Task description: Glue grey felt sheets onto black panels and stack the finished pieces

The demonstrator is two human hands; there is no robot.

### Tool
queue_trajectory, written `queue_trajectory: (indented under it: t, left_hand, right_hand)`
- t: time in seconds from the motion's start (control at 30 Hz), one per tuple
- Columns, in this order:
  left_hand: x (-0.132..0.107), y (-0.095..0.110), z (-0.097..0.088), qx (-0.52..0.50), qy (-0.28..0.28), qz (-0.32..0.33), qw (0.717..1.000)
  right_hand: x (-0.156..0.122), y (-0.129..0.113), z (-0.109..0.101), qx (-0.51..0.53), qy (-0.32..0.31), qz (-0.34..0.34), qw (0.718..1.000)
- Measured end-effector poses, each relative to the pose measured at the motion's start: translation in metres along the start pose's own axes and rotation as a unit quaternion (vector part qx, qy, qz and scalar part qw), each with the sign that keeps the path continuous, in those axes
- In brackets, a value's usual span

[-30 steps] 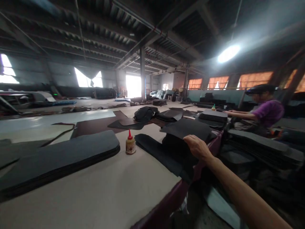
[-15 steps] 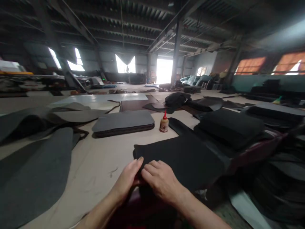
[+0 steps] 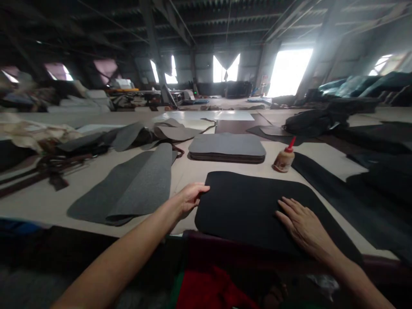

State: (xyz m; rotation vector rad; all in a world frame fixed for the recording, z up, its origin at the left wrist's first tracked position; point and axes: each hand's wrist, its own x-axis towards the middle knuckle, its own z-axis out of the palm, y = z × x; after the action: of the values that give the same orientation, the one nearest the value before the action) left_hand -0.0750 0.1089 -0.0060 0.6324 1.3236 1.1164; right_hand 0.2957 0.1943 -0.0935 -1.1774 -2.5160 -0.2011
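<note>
A black mat [image 3: 241,206] with rounded corners lies flat at the table's near edge. Its left edge is pinched in my left hand [image 3: 192,195], thumb on top and fingers partly hidden at the rim. Flat on the right part of the same mat rests my right hand [image 3: 299,221], fingers stretched out and holding nothing. Beyond the mat sits a neat stack of grey mats [image 3: 227,146]. To the right of that stack, a glue bottle [image 3: 283,159] with a red nozzle stands upright.
Grey sheet material [image 3: 141,184] lies folded over on the left of the pale table [image 3: 183,171]. At the right are dark sheets [image 3: 341,201], with a black bundle [image 3: 309,122] farther back. Cream cloth and dark strips [image 3: 38,167] cover the far left.
The view has swung left. My hands, close together at the mat's edge before, are now apart: the left at its left edge, the right spread on its surface. The mat now lies flat.
</note>
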Motion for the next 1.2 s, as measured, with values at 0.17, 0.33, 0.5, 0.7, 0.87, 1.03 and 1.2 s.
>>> queue_trajectory:
  t: [0.17,0.33,0.5,0.7,0.87,1.03,1.2]
  left_hand:
    - [-0.002,0.005,-0.015,0.026,0.006,-0.003,1.000]
    - [-0.003,0.005,-0.023,0.052,0.019,0.011,0.998]
    - [0.003,0.003,-0.029,0.127,0.053,0.037,0.990]
    - [0.007,0.007,-0.033,0.312,0.157,0.111,0.930]
    - [-0.007,-0.010,-0.007,0.437,0.250,0.274,0.820]
    - [-0.026,-0.061,0.041,0.577,0.051,0.384,0.720]
    - [-0.031,-0.083,0.058,0.657,-0.001,0.369,0.657]
  right_hand:
    - [0.006,-0.001,0.010,-0.074,-0.051,-0.033,0.995]
    - [0.019,-0.003,0.013,-0.090,-0.062,-0.049,0.993]
    - [0.036,-0.016,0.012,-0.082,-0.080,-0.014,0.993]
    - [0.056,-0.045,-0.007,-0.048,-0.109,0.039,0.992]
    - [0.061,-0.056,-0.018,0.015,-0.122,0.069,0.990]
    - [0.070,-0.042,-0.017,0.170,-0.064,0.103,0.978]
    - [0.107,0.021,-0.015,0.315,0.115,0.271,0.902]
